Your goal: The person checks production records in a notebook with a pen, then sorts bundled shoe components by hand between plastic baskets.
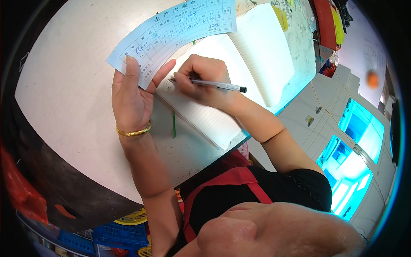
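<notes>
My left hand (136,94), with a gold bangle (134,130) at its wrist, pinches the lower left corner of a pale blue printed form (171,36) between thumb and fingers. The form has handwritten figures in its grid and is held up above the table. In my right hand (204,79) is a pen (220,85) with a clear barrel and a dark end cap. Its tip meets the left part of a lined page of an open notebook (214,124), close to some small pen marks. My right hand rests on that page.
The notebook lies on a worn white table (72,90) with a rounded edge. A thin green stick (174,124) lies beside the notebook. Blue plastic baskets (120,234) and a yellow basket (132,217) are below the table. A red plastic bag (23,192) hangs at the left.
</notes>
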